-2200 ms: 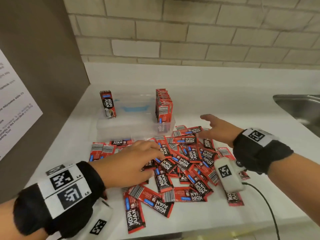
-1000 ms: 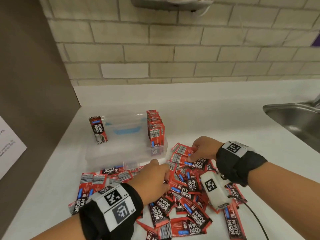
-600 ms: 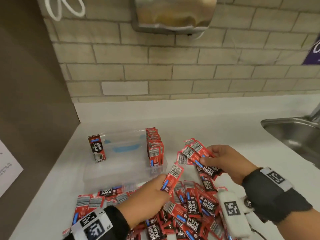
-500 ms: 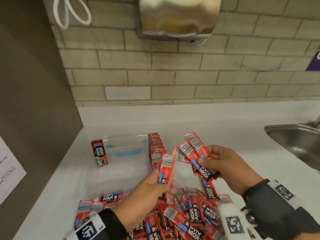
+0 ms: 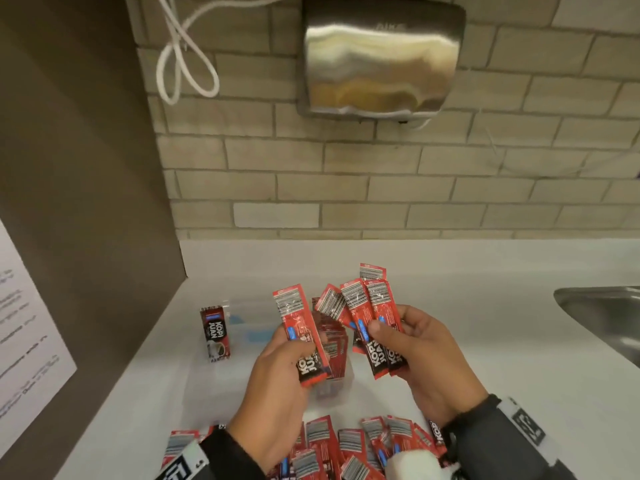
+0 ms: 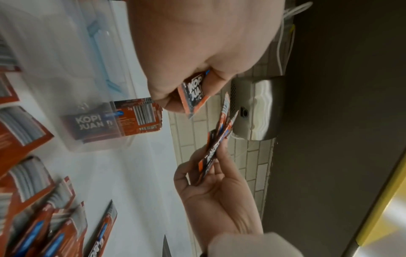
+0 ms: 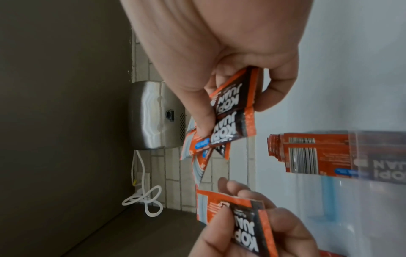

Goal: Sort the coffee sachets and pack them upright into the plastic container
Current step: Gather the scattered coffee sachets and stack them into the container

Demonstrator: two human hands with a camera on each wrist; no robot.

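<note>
One row of packets (image 5: 334, 344) already stands in the clear box (image 5: 242, 327) at mid frame. My left hand (image 5: 277, 386) pinches one packet (image 5: 300, 337); my right hand (image 5: 426, 355) holds a few more (image 5: 367, 313). Many lie loose (image 5: 346, 448) on the white surface (image 5: 502, 341) (bottom of the frame). A sink (image 5: 602, 317) sits far right.
</note>
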